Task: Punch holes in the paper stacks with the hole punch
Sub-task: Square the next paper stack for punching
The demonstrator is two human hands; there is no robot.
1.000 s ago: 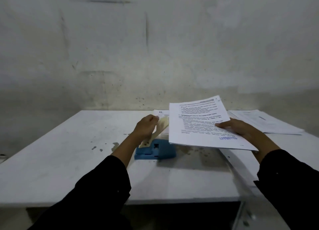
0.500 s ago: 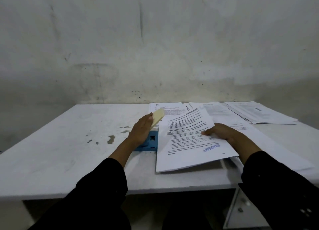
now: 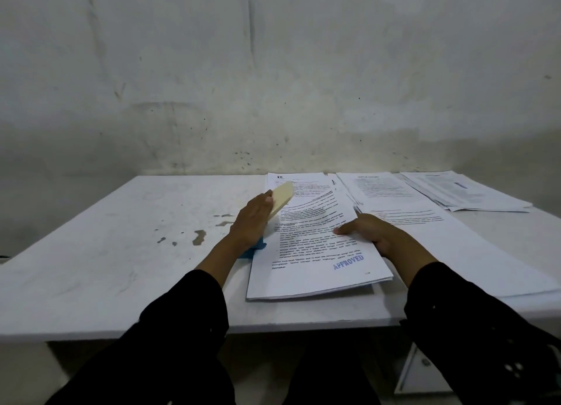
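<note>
The hole punch has a blue base (image 3: 254,250) and a cream lever (image 3: 280,200) that stands raised. My left hand (image 3: 253,219) lies on the lever with fingers extended, hiding most of the punch. A printed paper stack (image 3: 312,252) stamped APPROVED lies on the white table (image 3: 121,246), its left edge at the punch. My right hand (image 3: 368,233) grips the stack's right edge, thumb on top. Whether the edge sits inside the punch slot is hidden.
Several more paper stacks lie on the table: one behind the punch (image 3: 300,183), one at the back middle (image 3: 379,189), one at the back right (image 3: 461,192), and a large one under my right forearm (image 3: 473,252). A stained wall rises just behind the table.
My right hand has brought the stack down from the air onto the table and slid its left edge to the punch. My left hand stays on the raised lever.
</note>
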